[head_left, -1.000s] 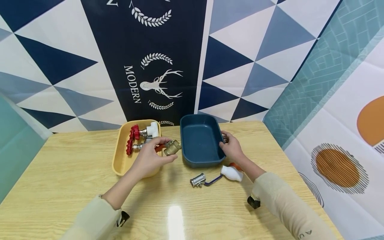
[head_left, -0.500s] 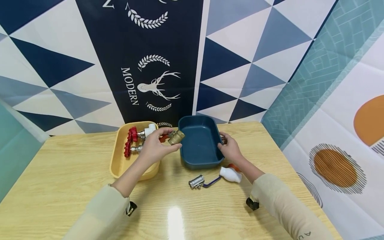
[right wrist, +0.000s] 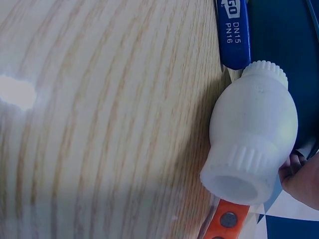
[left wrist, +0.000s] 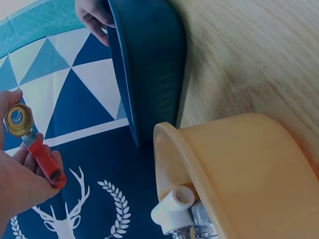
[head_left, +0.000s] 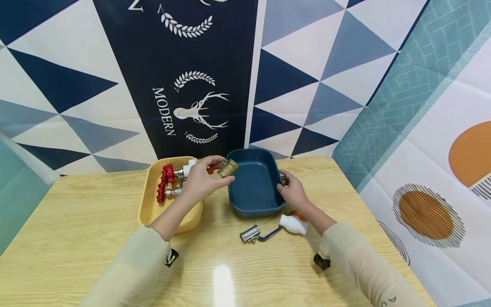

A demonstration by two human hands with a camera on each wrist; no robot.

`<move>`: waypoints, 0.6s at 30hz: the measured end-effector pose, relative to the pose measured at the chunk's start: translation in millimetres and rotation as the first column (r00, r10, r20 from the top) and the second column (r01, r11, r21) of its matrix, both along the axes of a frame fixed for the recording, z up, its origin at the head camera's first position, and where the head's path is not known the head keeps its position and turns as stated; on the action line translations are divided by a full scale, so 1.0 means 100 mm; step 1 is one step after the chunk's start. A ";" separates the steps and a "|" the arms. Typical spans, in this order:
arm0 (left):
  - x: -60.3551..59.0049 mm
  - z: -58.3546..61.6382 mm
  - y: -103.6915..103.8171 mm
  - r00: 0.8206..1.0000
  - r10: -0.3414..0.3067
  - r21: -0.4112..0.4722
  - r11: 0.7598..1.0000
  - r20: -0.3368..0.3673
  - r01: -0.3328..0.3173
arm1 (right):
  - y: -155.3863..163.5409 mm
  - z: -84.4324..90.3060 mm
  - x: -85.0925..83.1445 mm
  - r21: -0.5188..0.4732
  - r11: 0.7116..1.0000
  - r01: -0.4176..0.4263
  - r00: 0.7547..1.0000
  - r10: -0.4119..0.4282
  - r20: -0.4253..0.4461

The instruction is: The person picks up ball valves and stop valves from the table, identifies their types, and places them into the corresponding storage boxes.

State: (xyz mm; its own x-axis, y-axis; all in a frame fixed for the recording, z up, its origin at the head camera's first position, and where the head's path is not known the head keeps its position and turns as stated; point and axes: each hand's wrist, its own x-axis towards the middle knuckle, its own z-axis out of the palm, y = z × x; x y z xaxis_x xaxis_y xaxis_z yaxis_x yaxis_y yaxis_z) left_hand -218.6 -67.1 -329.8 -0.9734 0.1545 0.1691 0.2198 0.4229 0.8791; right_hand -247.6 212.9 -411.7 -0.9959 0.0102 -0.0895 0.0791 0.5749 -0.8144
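Left hand (head_left: 199, 181) grips brass valve (head_left: 227, 167) over blue tray (head_left: 255, 204); right hand (head_left: 293, 192) holds tray's rim. Four valves left.

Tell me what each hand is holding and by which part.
The left hand holds the brass valve by its body and red lever handle, above the blue tray's rim. The right hand grips the blue tray by its right rim.

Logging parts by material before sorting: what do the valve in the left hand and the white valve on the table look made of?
The valve in the left hand looks like brass, with a golden metallic sheen; its red handle seems painted or plastic-coated. The white valve looks like matte plastic, smooth with moulded ribs; its handle is orange.
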 end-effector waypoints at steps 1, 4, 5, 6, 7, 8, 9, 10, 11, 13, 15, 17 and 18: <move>-0.01 0.00 0.01 1.000 0.001 -0.002 1.000 0.001 -0.001 | 0.00 0.00 0.00 -0.001 1.000 0.000 1.000 0.000 0.000; -0.04 0.01 0.02 1.000 -0.003 -0.003 1.000 0.004 0.003 | 0.00 -0.01 0.00 -0.007 1.000 -0.005 1.000 0.005 -0.001; -0.04 0.01 0.02 1.000 -0.004 -0.003 1.000 0.009 0.004 | 0.00 -0.01 0.00 -0.007 1.000 -0.008 1.000 0.008 -0.001; -0.05 0.02 0.02 1.000 -0.007 -0.004 1.000 0.012 0.007 | 0.00 -0.01 0.00 -0.007 1.000 -0.009 1.000 0.009 -0.001; -0.06 0.02 0.03 1.000 -0.009 -0.005 1.000 0.015 0.009 | 0.00 -0.01 0.00 -0.008 1.000 -0.009 1.000 0.009 -0.002; -0.07 0.02 0.03 1.000 -0.012 -0.003 1.000 0.015 0.012 | 0.00 -0.01 0.00 -0.007 1.000 -0.009 1.000 0.009 -0.003; -0.08 0.03 0.04 1.000 -0.014 -0.001 1.000 0.016 0.014 | 0.00 -0.01 0.01 -0.007 1.000 -0.008 1.000 0.008 -0.003; -0.09 0.03 0.05 1.000 -0.015 0.002 1.000 0.015 0.015 | 0.00 -0.01 0.01 -0.006 1.000 -0.008 1.000 0.008 -0.003; -0.10 0.03 0.05 1.000 -0.014 0.006 1.000 0.014 0.014 | 0.00 -0.01 0.01 -0.005 1.000 -0.008 1.000 0.008 -0.001; -0.13 0.04 0.07 1.000 -0.008 0.010 1.000 0.007 0.008 | 0.00 -0.01 0.01 -0.005 1.000 -0.006 1.000 0.006 0.002; -0.15 0.04 0.09 1.000 -0.003 0.015 1.000 0.007 0.003 | 0.00 0.00 0.01 -0.004 1.000 -0.006 1.000 0.006 0.006; -0.17 0.04 0.12 1.000 -0.001 0.017 1.000 0.006 0.001 | 0.00 0.00 0.01 -0.004 1.000 -0.004 1.000 0.004 0.007; -0.18 0.04 0.13 1.000 0.000 0.017 1.000 0.005 0.000 | 0.00 0.00 0.01 -0.006 1.000 -0.003 1.000 0.003 0.005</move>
State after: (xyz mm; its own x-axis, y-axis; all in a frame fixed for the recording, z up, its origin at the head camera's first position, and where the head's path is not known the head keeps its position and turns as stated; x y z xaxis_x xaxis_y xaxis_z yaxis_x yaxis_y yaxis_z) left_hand -236.9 -54.4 -326.1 -0.9742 0.1520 0.1669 0.2155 0.4074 0.8875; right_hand -247.0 212.7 -411.4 -0.9955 0.0068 -0.0946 0.0815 0.5707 -0.8171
